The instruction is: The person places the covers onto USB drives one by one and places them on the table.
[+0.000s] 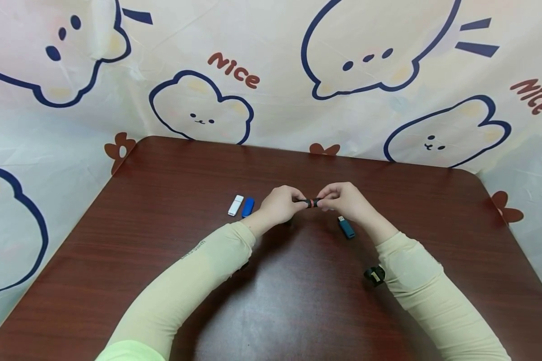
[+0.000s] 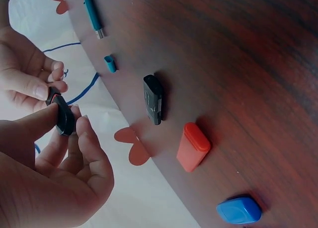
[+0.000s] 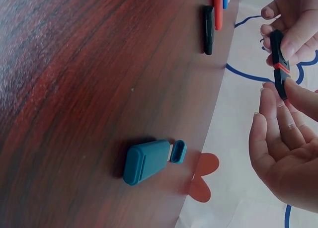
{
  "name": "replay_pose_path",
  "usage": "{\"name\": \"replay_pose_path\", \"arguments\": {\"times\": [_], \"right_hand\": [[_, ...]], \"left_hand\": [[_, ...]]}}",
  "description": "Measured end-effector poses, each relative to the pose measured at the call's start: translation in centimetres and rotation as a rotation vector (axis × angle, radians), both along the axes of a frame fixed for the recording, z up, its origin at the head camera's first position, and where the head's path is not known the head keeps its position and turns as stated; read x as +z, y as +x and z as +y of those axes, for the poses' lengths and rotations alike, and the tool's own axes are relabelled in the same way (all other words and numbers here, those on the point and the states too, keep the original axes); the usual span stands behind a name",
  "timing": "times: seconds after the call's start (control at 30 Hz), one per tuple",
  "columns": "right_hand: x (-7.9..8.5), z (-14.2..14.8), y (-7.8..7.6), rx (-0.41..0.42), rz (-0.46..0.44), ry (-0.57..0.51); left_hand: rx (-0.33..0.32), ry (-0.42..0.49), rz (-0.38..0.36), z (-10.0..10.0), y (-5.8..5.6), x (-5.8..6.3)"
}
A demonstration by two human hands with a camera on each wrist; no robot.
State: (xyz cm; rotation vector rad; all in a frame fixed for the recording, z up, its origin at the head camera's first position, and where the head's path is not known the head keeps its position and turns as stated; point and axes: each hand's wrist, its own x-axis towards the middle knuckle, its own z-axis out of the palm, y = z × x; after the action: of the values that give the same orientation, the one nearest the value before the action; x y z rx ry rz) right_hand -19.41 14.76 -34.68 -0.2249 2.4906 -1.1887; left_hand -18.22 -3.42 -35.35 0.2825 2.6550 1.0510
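Both hands meet above the far part of the table, holding a black USB flash drive (image 3: 276, 49) between them. A red band shows between its two black parts. My left hand (image 1: 281, 204) pinches the longer part with thumb and fingers, while my right hand (image 1: 343, 200) pinches the shorter end (image 3: 280, 84). Nearest the right hand lies a teal USB drive (image 1: 346, 227), its metal plug bare, with a small teal cap (image 2: 110, 63) beyond the plug. In the left wrist view, another black USB drive (image 2: 153, 100) and a red one (image 2: 194, 147) lie on the table.
Left of the left hand, a blue USB drive (image 1: 248, 207) and a white one (image 1: 236, 205) lie side by side. The dark wooden table (image 1: 162, 175) ends at a patterned cloth (image 1: 280, 115) hanging behind it. A small black device (image 1: 374, 276) sits at the right wrist.
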Motion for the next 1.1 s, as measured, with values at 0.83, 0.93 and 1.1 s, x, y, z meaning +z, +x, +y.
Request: {"name": "replay_pose_path", "arguments": {"times": [0.83, 0.93, 1.1], "right_hand": [[0.23, -0.04, 0.23, -0.001, -0.009, 0.004], [0.20, 0.01, 0.18, -0.003, -0.012, 0.005], [0.07, 0.05, 0.07, 0.001, -0.007, -0.001]], "left_hand": [[-0.005, 0.009, -0.008, 0.25, 0.23, 0.16], [-0.007, 0.005, 0.000, 0.28, 0.25, 0.17], [-0.014, -0.037, 0.025, 0.40, 0.36, 0.12]]}}
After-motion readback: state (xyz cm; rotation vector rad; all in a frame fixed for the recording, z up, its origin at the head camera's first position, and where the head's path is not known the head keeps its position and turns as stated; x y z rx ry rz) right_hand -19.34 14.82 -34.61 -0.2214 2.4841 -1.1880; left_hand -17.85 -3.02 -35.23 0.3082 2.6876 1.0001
